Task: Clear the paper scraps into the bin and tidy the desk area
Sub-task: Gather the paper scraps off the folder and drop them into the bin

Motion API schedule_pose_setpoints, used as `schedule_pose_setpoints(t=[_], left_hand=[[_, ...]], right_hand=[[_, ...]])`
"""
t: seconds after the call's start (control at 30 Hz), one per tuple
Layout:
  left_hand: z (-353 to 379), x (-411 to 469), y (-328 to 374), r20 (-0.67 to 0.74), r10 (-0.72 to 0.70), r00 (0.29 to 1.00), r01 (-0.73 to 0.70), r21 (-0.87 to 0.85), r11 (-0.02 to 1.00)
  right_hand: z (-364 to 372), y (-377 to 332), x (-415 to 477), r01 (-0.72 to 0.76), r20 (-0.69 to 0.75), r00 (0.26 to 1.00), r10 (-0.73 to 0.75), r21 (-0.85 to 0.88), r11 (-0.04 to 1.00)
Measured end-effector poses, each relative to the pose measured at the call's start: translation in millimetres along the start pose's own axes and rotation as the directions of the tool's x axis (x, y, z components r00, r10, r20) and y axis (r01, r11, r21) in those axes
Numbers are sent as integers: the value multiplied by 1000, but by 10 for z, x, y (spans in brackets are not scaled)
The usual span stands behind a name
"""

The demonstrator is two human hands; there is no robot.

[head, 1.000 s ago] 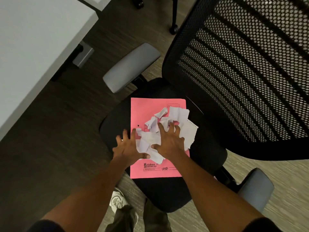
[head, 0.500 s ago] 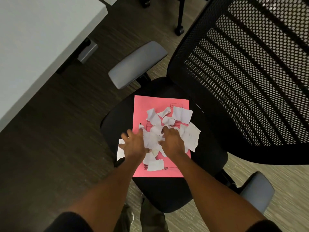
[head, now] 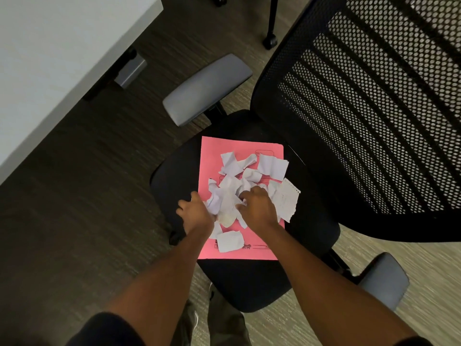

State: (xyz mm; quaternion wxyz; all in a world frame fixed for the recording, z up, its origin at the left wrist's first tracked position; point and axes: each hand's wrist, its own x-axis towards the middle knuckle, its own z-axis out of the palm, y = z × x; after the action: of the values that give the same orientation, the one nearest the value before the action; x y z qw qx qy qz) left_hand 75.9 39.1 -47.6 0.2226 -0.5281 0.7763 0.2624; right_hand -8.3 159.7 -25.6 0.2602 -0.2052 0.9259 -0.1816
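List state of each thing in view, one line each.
paper scraps: torn and crumpled, heaped on the folder, none binned yet
pink folder: closed, flat on the seat
left hand: closed around scraps
right hand: fingers curled into the heap
office chair: unoccupied, seat serving as the work surface
single scrap: loose, apart from the heap, near the folder's bottom edge
bin: not in view

Both hands [head: 228, 211] curled inward (arms outstretched)
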Motion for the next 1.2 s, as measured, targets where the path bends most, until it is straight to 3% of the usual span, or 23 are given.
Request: schedule_pose_setpoints(t=[0.1, 0.33, 0.67, 1.0, 1.2], left_hand=[[-83, -29, -26, -24, -7, 1000, 5, -83, 997], [-247, -139, -145, -136, 134, 982, -138, -22, 990], [-366, -275, -163, -160, 271, 949, -302, -223, 927], [-497, -326, -318, -155, 213, 965, -261, -470, 843], [-688, -380, -621, -200, 175, 964, -257, -538, 803]], right_hand=[[-35, -25, -13, -9, 29, 1000, 8, 29, 1000], [-148, -89, -118, -62, 82, 995, 57, 67, 996], [-461, -317, -342, -155, -57, 985, 162, 115, 981], [-784, -622, -537, -107, -123, 985, 121, 119, 987], [-665, -1130, -723, -7, -104, 994, 21, 137, 991]])
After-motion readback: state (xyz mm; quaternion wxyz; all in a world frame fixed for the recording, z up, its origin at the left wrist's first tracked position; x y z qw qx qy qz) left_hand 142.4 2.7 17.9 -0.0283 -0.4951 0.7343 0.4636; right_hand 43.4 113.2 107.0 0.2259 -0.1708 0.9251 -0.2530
